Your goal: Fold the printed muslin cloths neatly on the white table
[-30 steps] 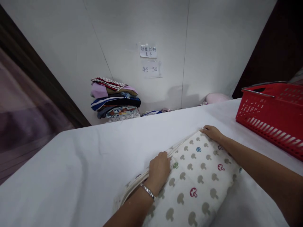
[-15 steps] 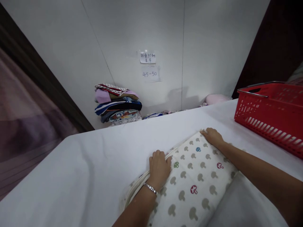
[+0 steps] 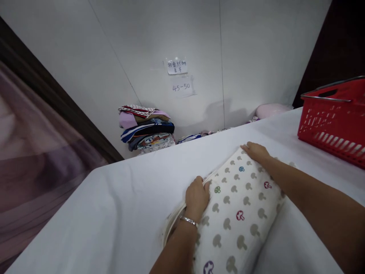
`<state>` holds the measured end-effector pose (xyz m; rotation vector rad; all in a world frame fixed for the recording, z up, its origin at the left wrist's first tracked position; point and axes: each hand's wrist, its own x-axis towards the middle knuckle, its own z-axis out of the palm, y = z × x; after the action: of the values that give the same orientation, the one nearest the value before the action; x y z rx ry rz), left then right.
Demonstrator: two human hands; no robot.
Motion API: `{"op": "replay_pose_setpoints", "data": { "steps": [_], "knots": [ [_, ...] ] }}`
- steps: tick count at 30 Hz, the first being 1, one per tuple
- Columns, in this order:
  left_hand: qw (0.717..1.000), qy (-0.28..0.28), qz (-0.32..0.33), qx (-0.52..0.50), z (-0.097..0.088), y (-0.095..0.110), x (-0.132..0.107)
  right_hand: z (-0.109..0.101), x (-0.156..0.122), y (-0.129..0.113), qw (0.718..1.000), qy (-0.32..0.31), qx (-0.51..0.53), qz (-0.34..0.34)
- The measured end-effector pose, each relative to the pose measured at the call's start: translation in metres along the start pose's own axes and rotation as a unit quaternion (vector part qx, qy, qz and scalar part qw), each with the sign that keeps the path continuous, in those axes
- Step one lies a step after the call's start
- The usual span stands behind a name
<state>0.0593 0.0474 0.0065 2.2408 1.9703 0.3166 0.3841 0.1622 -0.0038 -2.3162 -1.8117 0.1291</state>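
A folded white cloth (image 3: 236, 205) printed with grey and a few coloured mushrooms lies on the white-covered table (image 3: 137, 224). My left hand (image 3: 197, 196), with a silver bracelet on the wrist, grips the cloth's left edge, thumb on top and fingers curled over the side. At the far corner my right hand (image 3: 256, 151) pinches the cloth between thumb and fingers. The layers bulge in a loose curve beside my left forearm. The cloth's near end runs out of view at the bottom.
A red plastic basket (image 3: 336, 121) with a metal handle stands on the table at right. Behind the far edge are a stack of folded fabrics (image 3: 146, 127) and a pink bundle (image 3: 272, 110). A sheer pink curtain (image 3: 37, 179) hangs at left; paper notes (image 3: 182, 86) are on the wall.
The cloth's far edge has lifted a little and moved slightly away, with both hands still on it. My left hand's fingers have curled more tightly round the edge. The view has shifted slightly.
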Motion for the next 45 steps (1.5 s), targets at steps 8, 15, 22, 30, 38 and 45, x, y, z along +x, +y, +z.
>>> {"op": "replay_pose_setpoints", "data": {
  "steps": [8,15,22,30,38,45],
  "knots": [
    [0.999,0.020,-0.013,-0.034,0.001,-0.002,-0.002,-0.001,-0.012,-0.006,0.999,0.031,-0.025,0.008],
    [0.998,0.027,-0.016,-0.051,-0.003,-0.003,-0.001,-0.003,-0.080,0.009,0.994,0.066,-0.061,-0.065],
    [0.998,0.028,-0.004,-0.052,-0.003,-0.005,0.003,0.002,-0.176,0.072,0.996,0.090,-0.004,-0.015],
    [0.998,0.021,0.011,-0.055,-0.010,-0.005,0.004,0.016,-0.232,0.078,0.994,0.097,0.054,0.023],
    [0.998,-0.012,0.010,-0.054,-0.016,-0.006,0.008,0.002,-0.255,0.034,0.997,0.045,0.057,-0.021],
    [0.998,-0.024,0.010,-0.055,-0.018,-0.005,0.011,-0.011,-0.260,0.027,0.997,0.040,0.057,-0.018]
  ]
}}
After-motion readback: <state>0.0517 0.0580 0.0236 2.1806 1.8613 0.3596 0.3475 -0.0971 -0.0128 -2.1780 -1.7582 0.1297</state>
